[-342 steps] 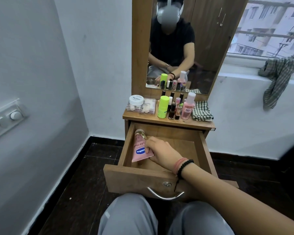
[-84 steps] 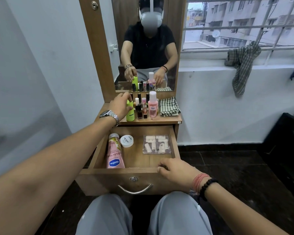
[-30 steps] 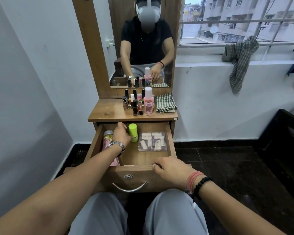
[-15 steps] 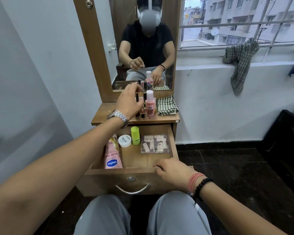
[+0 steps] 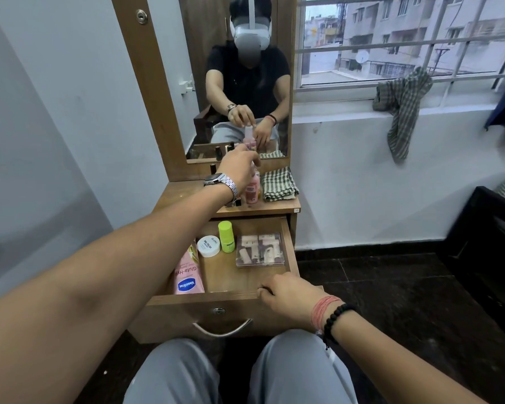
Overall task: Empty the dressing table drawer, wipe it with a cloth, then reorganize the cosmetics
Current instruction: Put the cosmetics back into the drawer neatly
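Change since half a second ago: left hand [image 5: 239, 167] has shifted right along the tabletop, from the small dark bottles to the pink bottle [image 5: 252, 191]; the drawer contents lie as they did.
Change since one second ago: the left hand was then down in the drawer beside the lime-green bottle [image 5: 226, 237]; that bottle now stands alone at the back.
Left hand: fingers curled over the top of the pink bottle, gripping it at the cap (the mirror [image 5: 239, 83] reflection shows the fingertips closed round the white cap). Bottle base looks still on the tabletop; cannot tell for certain.
Right hand [image 5: 289, 293]: fingers bent over the front edge of the open drawer [image 5: 286, 228], holding it, as in the earlier frames.
Drawer, left side: pink Vaseline tube [image 5: 187, 275] lying flat, cap toward the back; blue oval logo reads "Vaseline", above it "Gluta-Hy" (rest hidden by the forearm).
Drawer, back centre: white round jar [image 5: 208, 246], lid print too small to read surely; lime-green bottle upright just to its right, dark label unreadable.
Drawer, right side: clear flat case [image 5: 260, 249] of small pale items, lying against the right wall.
Tabletop: folded green-checked cloth [image 5: 279, 184] just right of the pink bottle; a few small dark bottles [image 5: 235, 202] mostly hidden behind the left wrist.
Windowsill: second checked cloth [image 5: 403, 103] draped over the edge.
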